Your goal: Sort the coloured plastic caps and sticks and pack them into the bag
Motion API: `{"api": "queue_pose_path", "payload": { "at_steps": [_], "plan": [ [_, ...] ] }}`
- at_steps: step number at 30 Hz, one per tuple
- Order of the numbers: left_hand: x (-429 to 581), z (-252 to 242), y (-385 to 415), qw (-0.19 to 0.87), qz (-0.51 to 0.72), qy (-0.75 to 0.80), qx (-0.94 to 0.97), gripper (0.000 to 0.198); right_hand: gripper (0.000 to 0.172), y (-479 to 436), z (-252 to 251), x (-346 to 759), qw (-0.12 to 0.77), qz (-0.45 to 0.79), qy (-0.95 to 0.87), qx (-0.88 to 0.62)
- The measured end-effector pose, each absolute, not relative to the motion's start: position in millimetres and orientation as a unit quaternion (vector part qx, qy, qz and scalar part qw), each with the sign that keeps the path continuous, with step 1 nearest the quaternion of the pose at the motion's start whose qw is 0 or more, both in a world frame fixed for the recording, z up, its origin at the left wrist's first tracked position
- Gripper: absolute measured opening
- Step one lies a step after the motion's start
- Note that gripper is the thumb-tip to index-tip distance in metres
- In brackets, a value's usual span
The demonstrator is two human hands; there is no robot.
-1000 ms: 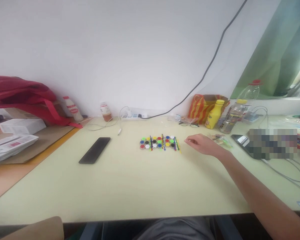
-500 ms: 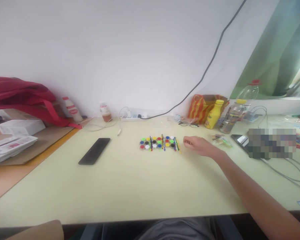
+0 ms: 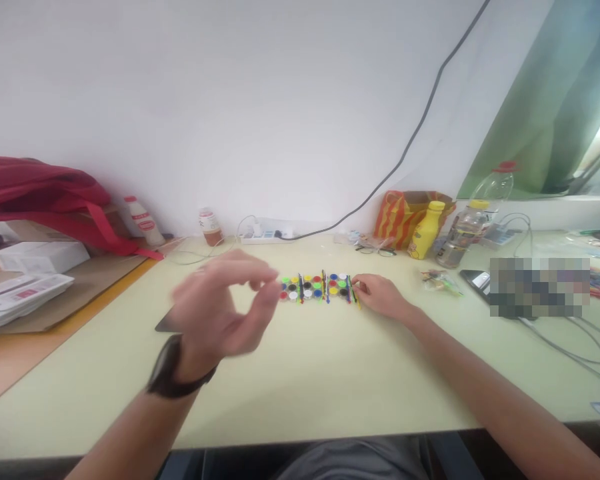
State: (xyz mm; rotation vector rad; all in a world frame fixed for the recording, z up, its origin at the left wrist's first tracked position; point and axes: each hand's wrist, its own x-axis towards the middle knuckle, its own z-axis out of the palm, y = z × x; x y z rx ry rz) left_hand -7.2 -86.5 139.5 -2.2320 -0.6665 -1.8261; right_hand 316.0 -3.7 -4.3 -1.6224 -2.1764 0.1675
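Note:
Small round discs in red, yellow, blue, green, black and white lie in three neat blocks on the table. Thin coloured sticks with pointed ends stand lengthwise beside each block. My right hand rests at the right end of this arrangement, its curled fingertips at the last sticks; what they grip, if anything, is hidden. My left hand, blurred and wearing a dark wristband, hovers left of the discs. Its thumb and forefinger curve apart with nothing seen between them. Behind it a black phone is mostly covered.
Along the wall are a tea-coloured bottle, a power strip, eyeglasses, a striped bag, a yellow bottle and a clear bottle. White boxes sit left. Cables trail at right.
My left hand has come into view from the lower left, partly covering the phone. My right hand has shifted left, up to the sticks at the row's end.

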Motion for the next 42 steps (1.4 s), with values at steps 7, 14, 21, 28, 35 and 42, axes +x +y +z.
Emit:
{"api": "queue_pose_path", "payload": {
  "at_steps": [7, 14, 21, 28, 35, 42],
  "plan": [
    [-2.3, 46.3, -12.3, 0.002, -0.406, -0.315, -0.858, 0.007, 0.018, -2.7, -7.0, 312.8, 0.228, 0.074, -0.775, -0.585],
    [1.5, 12.0, -6.4, -0.137, -0.352, -0.378, -0.845, 0.014, 0.016, -1.6, -10.8, 318.3, 0.229, 0.084, -0.776, -0.581],
    [2.5, 5.2, -5.1, -0.195, -0.367, -0.383, -0.825, 0.02, 0.015, -2.0, -10.7, 320.8, 0.226, 0.083, -0.797, -0.554],
    [5.0, 5.2, -7.9, -0.202, -0.355, -0.383, -0.828, 0.021, 0.015, -6.1, -2.3, 323.1, 0.224, 0.053, -0.813, -0.535],
    [6.4, 6.8, -10.6, -0.202, -0.351, -0.38, -0.831, 0.024, 0.016, -7.9, 0.6, 326.6, 0.26, 0.056, -0.8, -0.538],
    [7.0, 6.5, -10.9, -0.203, -0.348, -0.375, -0.834, 0.022, 0.013, -12.1, 3.0, 324.0, 0.318, 0.05, -0.794, -0.516]
  ]
}}
